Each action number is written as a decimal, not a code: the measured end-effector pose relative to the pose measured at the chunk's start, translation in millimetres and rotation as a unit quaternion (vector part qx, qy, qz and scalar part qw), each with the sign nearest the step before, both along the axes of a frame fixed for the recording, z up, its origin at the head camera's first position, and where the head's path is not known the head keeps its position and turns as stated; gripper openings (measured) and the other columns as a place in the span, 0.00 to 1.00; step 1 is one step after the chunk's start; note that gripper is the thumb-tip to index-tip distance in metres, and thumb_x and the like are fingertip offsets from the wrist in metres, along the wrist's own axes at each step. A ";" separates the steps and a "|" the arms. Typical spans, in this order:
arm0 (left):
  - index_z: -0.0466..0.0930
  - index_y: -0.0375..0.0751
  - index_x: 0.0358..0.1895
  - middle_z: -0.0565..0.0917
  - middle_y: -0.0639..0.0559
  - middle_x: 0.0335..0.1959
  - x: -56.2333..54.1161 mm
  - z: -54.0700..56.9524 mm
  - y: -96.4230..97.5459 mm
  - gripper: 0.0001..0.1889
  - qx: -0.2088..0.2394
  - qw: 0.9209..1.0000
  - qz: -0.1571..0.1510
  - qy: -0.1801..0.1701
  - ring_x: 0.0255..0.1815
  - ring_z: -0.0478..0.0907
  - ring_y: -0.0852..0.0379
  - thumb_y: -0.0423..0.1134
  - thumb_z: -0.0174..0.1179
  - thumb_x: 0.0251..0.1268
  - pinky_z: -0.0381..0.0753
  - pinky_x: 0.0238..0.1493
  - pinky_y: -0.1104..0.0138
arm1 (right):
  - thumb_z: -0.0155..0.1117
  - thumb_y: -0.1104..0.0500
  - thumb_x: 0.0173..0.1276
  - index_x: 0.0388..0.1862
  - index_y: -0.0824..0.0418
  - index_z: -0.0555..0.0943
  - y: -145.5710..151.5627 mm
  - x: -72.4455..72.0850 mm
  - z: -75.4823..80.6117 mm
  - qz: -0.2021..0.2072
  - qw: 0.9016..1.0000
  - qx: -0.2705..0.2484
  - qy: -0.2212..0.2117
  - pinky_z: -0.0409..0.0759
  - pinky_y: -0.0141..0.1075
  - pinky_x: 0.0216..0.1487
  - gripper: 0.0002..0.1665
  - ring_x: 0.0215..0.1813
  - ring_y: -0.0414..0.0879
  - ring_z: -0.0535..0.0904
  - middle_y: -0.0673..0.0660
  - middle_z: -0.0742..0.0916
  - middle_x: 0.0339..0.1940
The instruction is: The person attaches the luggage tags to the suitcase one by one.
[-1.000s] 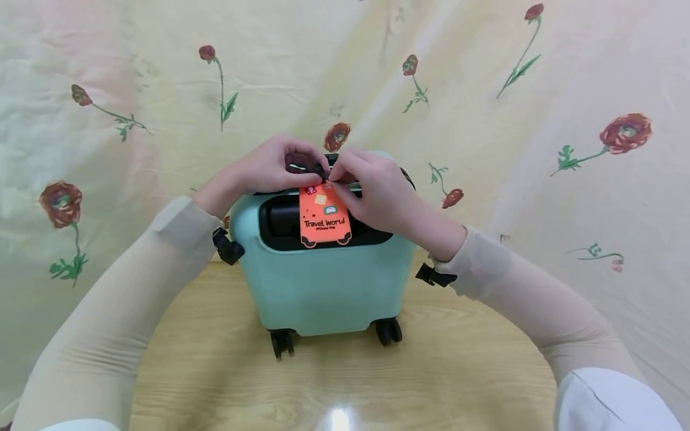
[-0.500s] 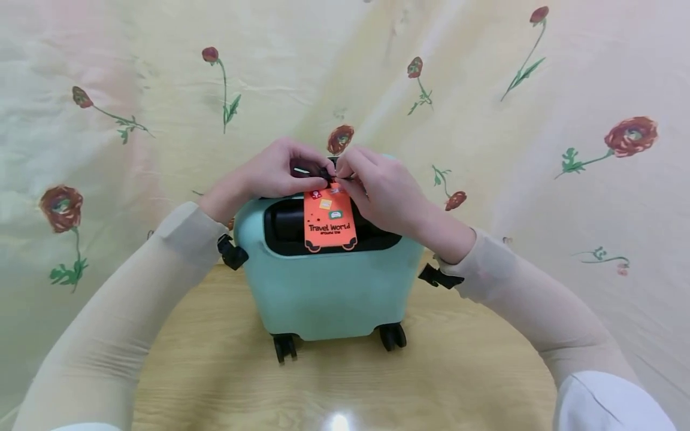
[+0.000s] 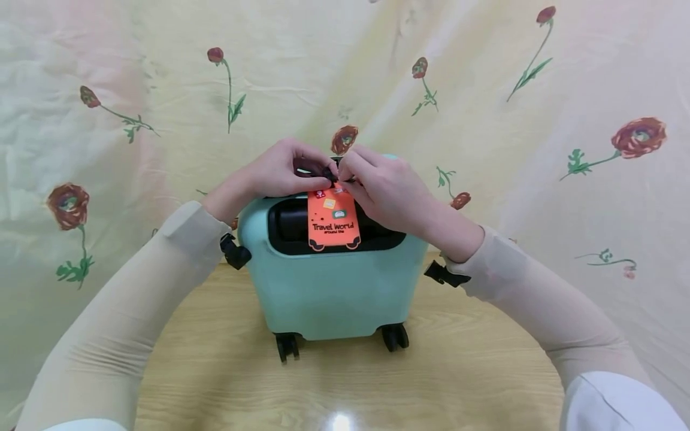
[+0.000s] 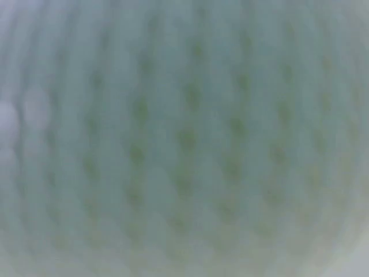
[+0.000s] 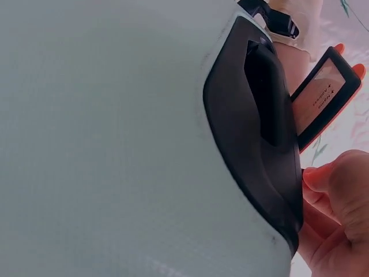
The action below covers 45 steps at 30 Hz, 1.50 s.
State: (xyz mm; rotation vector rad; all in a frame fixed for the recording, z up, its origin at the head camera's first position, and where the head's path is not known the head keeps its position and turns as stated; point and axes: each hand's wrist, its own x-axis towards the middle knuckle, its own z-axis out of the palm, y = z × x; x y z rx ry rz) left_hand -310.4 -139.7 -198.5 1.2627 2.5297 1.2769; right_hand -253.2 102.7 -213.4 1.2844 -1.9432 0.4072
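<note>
A mint-green suitcase [image 3: 334,293] stands upright on its black wheels. Over its black handle recess hangs an orange luggage tag [image 3: 332,218] printed "Travel World". At the top of the tag, my left hand [image 3: 277,170] pinches its small black strap [image 3: 328,175] between thumb and fingertips. My right hand [image 3: 390,188] meets it there, thumb and forefinger pinching the strap from the other side; the fingers mostly hide the fastening. In the right wrist view, the tag's back [image 5: 324,95] shows a name-and-address window, near my right hand [image 5: 349,202]. Only a blurred green surface fills the left wrist view.
The suitcase stands on a light wooden table [image 3: 345,383]. Behind it hangs a pale cloth [image 3: 291,78] with printed red flowers. Black buckled straps [image 3: 235,252] sit at both wrists.
Suitcase, tag and hands appear slightly farther right in the head view, as does the backdrop. Both hands stay at the tag's strap, with only small finger shifts.
</note>
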 end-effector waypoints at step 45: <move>0.93 0.40 0.44 0.94 0.44 0.43 35.7 -8.4 9.3 0.12 0.038 0.980 0.179 0.081 0.43 0.93 0.51 0.40 0.78 0.60 0.90 0.53 0.66 | 0.68 0.66 0.75 0.50 0.59 0.74 10.4 -42.2 10.2 0.093 0.859 -0.211 -0.457 0.84 0.34 0.34 0.13 0.26 0.49 0.81 0.55 0.87 0.33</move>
